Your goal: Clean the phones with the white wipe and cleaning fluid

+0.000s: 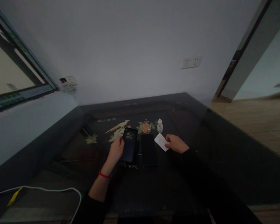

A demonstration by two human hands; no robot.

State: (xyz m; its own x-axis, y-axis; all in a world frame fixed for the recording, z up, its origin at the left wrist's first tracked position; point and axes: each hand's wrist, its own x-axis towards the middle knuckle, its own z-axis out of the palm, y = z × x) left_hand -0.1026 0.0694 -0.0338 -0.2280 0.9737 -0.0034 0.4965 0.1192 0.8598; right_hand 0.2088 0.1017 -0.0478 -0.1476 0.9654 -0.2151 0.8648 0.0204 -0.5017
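My left hand (116, 151) grips the left edge of a dark phone (129, 145) that lies back-up, camera cluster showing, on the black table (214, 146). A second dark phone (149, 149) lies flat just right of it. My right hand (176, 143) pinches a small white card or wipe (161, 142) close to the table top. A small white bottle (160, 125) stands upright behind the card. A red band circles my left wrist.
The table top bears a painted bird and flower inlay (121, 128). A white cable (49, 189) with a yellow tag lies at the front left. Wall sockets (191, 62) sit on the white wall behind. Wooden floor (259, 121) lies to the right.
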